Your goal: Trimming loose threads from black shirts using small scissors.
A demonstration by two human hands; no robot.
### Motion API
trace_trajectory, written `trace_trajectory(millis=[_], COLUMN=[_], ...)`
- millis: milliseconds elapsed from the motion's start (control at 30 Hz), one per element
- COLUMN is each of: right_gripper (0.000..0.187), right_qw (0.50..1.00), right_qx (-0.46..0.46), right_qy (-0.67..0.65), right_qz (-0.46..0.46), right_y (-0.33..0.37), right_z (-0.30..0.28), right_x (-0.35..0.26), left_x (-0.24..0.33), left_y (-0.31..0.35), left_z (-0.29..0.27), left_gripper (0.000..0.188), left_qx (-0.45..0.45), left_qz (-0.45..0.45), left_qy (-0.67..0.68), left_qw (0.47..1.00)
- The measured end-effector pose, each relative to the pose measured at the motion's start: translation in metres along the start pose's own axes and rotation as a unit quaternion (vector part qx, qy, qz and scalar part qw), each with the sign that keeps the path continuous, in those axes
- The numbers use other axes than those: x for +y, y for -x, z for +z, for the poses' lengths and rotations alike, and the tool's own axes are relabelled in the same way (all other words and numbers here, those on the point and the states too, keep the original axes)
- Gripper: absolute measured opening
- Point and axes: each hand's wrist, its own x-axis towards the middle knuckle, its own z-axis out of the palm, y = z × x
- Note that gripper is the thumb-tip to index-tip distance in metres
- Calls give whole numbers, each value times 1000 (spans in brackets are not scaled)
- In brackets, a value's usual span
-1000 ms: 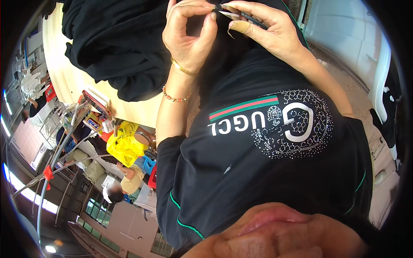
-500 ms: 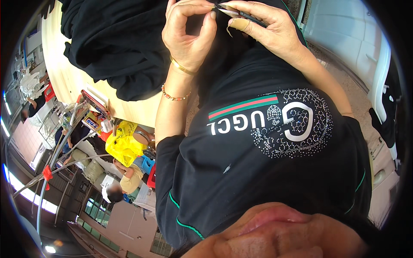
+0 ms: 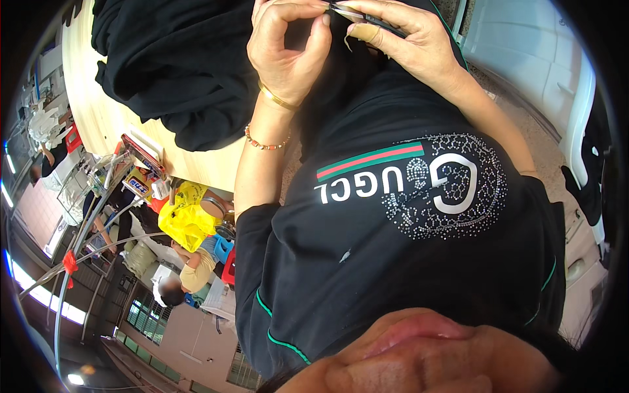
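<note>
At the top edge, my right hand [image 3: 422,42] is closed around thread snips [image 3: 380,25] with dark handles and pale blades. A tan wrap covers its thumb, and a loose end hangs from it. My left hand [image 3: 288,56] curls thumb and forefinger into a pinch at the snips' tips, on what looks like a bit of black cloth. The exact spot is partly cut off by the picture's edge. A large heap of black cloth [image 3: 177,59] lies left of my left hand and continues dark beneath both hands.
The heap rests on a pale wooden table [image 3: 82,72]. Beyond its near left edge are a yellow plastic bag [image 3: 187,219], a rack of small items [image 3: 141,157] and a seated person [image 3: 193,272]. A pale blue-white panel [image 3: 524,59] stands at the right.
My right hand and the snips have shifted slightly, and the blades look closer together. My left hand keeps its pinch in nearly the same place.
</note>
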Motion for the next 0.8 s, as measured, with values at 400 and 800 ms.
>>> trace_trajectory(millis=[400,800], right_gripper=[30,46], right_qw=[974,999], right_qx=[12,-40], right_qy=[-224,0], right_qz=[-35,35], right_y=[-10,-21], right_z=[9,15], right_x=[46,-2], left_x=[7,33], left_y=[-12,-61], left_z=[-6,-77], left_gripper=[15,15], left_qx=[6,236], left_qz=[-17,53], left_qy=[25,53], left_qw=[1000,969])
